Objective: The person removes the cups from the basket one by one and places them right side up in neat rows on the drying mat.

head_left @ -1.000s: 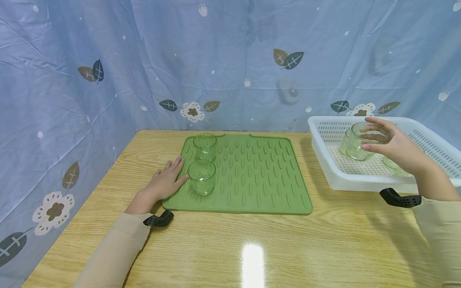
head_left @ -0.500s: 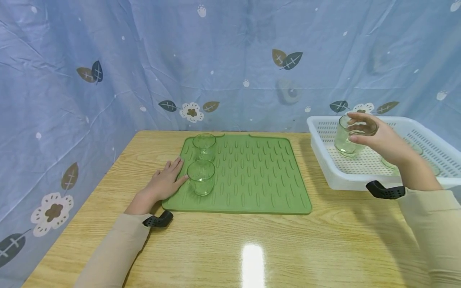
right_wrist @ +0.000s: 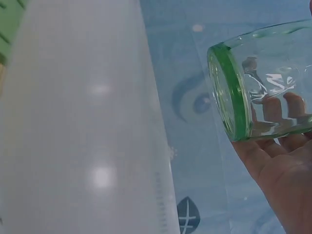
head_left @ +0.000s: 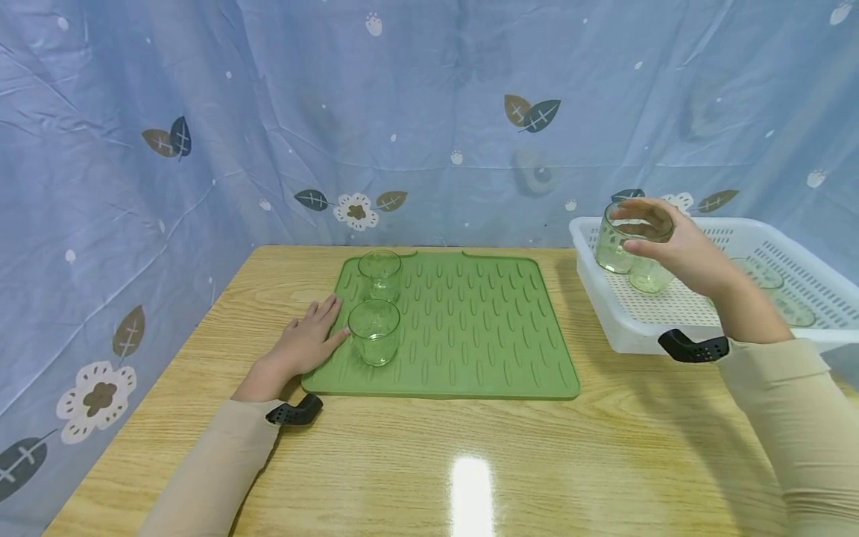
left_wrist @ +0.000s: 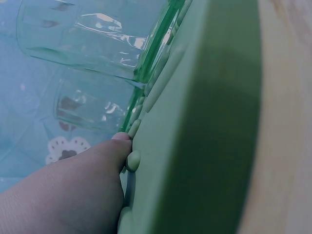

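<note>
My right hand (head_left: 694,253) grips a clear, green-tinted drinking glass (head_left: 612,250) near its rim, above the left part of a white plastic basket (head_left: 624,335). In the right wrist view, the fingers (right_wrist: 273,109) show through this glass (right_wrist: 229,92), whose thick green base faces the basket's wall. With fingers extended, my left hand (head_left: 302,343) rests on the left edge of a green ridged drying mat (head_left: 470,328). Two similar glasses stand upright beside it, a rear glass (head_left: 381,280) and a front glass (head_left: 374,343); its thumb (left_wrist: 114,151) is close to the front one.
Another glass (head_left: 649,277) stands in the basket behind the held one, with more glasses (head_left: 761,272) farther right, partly covered by my right arm. A wooden table (head_left: 403,462) carries everything. Blue patterned cloth (head_left: 429,119) hangs behind and at the left.
My right hand has lifted the glass and carried it left, from mid-basket to over the basket's left side. My left hand and the glasses on the mat stay put.
</note>
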`<state>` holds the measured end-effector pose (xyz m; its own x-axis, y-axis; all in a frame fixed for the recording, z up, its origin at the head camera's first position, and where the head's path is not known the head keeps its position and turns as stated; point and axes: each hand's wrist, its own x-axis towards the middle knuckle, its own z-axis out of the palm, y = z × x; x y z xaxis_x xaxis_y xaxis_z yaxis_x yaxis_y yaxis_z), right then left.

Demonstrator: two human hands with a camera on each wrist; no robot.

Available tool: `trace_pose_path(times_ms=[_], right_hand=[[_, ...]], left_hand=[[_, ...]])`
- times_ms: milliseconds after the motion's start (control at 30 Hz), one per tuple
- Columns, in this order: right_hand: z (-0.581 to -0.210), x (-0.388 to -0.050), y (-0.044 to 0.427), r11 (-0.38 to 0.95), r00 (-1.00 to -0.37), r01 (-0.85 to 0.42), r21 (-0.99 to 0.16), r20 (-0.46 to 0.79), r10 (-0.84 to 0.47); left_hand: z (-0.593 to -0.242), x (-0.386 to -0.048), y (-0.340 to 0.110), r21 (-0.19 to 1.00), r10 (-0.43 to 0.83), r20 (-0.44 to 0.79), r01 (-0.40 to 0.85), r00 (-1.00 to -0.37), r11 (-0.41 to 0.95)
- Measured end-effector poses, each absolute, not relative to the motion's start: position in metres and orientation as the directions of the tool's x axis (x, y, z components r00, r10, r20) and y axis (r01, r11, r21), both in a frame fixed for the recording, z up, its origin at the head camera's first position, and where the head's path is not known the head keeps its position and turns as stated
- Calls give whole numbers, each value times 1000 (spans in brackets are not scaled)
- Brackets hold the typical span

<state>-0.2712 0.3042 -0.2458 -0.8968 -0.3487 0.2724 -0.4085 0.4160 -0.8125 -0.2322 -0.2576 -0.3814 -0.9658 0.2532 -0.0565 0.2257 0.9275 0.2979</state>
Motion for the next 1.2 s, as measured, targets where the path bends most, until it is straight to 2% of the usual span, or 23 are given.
trace_pose_path(times_ms=[400,667,767,1200], right_hand=[[-232,-271,272,407,-897,-385,-828,232,-377],[-235,-272,243,226,-849,-410,-883,280,-447],[-236,-273,230,196,-836,-417,-888,290,-465],[-255,-278,170,189,-878,-357,-915,260,-401]], left_hand=[[-383,-233,-259,303,258,-54,230,-965,925],[-382,-232,-258,307,259,-49,232,-965,923],[-381,-232,-259,307,259,-48,233,-965,923],[-383,-232,-259,306,257,-49,231,-965,924]])
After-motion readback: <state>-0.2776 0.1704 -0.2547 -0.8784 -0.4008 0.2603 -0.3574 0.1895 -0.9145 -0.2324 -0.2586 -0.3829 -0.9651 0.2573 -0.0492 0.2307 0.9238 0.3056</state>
